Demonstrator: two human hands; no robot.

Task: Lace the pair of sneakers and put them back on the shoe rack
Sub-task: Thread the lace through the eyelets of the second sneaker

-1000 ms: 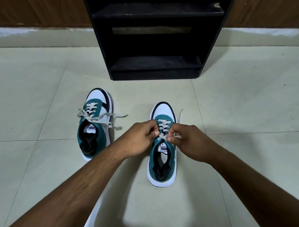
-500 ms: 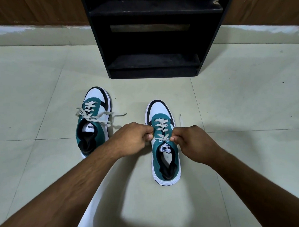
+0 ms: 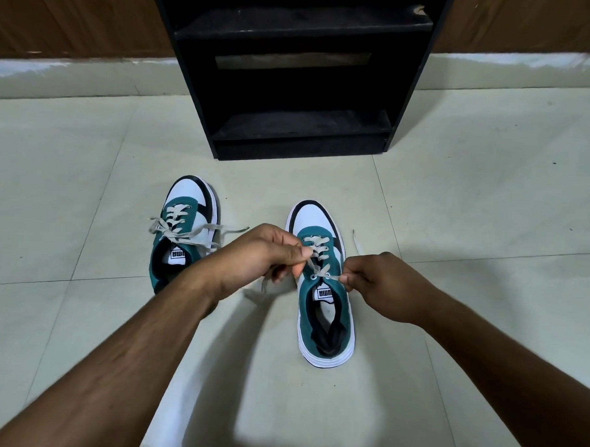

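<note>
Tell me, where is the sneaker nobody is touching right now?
In the head view, the untouched sneaker sits on the floor, left of the left hand and the other sneaker, before the black rack.

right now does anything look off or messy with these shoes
The left sneaker has loose lace ends sprawling sideways, untied. The shoe rack has a chipped upper shelf edge. Both hands pinch the right sneaker's lace.

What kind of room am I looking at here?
Probably a home room or entryway: a black shoe rack stands on a pale tiled floor against a wood-panelled wall, and teal-and-white sneakers sit on the floor before it.
</note>
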